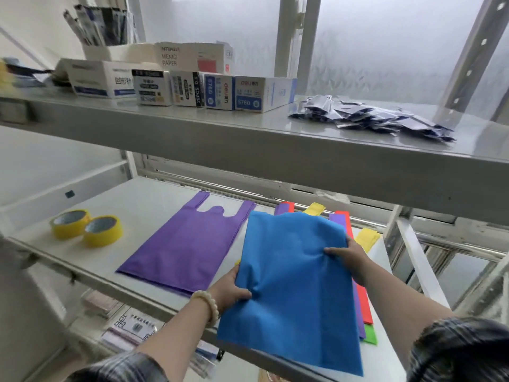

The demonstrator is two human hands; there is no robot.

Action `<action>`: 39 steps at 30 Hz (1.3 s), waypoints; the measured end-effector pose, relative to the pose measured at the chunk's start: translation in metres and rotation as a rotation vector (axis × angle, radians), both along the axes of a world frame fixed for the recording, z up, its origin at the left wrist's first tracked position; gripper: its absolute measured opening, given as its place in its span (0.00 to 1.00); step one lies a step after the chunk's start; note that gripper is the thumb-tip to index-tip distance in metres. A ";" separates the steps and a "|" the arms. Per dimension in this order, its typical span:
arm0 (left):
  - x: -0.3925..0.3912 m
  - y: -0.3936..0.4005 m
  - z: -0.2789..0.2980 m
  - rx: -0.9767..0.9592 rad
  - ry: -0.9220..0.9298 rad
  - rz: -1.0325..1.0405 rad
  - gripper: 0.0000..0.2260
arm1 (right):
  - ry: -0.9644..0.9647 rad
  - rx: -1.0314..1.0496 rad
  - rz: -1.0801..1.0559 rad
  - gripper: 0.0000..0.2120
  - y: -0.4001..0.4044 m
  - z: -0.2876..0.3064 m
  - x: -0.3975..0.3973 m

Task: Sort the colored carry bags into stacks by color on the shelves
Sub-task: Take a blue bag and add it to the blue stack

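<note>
Both hands pinch the blue carry bag [292, 293] – left hand [230, 290], right hand [348, 257] at opposite edges – lifting it clear of the mixed pile [365, 304], likely to start a stack beside the purple bag [187, 244]

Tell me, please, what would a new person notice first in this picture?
First, the blue bag, gripped by both hands, the left hand and the right hand, above a mixed pile of colored bags on the lower shelf. Left of it a purple bag lies flat, with two yellow tape rolls further left.
</note>
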State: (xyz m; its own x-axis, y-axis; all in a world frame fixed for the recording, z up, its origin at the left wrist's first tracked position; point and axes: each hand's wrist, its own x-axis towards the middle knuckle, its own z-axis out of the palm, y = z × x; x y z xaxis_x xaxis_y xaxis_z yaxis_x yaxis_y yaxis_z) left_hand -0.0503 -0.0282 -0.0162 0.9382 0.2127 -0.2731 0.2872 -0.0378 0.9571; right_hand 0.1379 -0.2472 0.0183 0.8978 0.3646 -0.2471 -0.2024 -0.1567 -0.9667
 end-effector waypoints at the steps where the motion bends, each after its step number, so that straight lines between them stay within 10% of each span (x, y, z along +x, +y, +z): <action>1: -0.006 0.000 0.003 0.011 -0.012 0.002 0.34 | -0.009 0.011 0.011 0.26 0.000 0.004 -0.005; 39: -0.168 -0.235 -0.002 -0.133 0.015 0.024 0.30 | -0.063 -0.181 0.402 0.21 -0.212 0.061 -0.198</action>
State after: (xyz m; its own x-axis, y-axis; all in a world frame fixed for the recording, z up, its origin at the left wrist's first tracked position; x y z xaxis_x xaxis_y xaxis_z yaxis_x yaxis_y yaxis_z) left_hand -0.2180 -0.2631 -0.0179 0.9288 0.1957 -0.3146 0.3011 0.0960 0.9487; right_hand -0.0599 -0.4589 0.0794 0.7085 0.6441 -0.2884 -0.0323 -0.3787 -0.9250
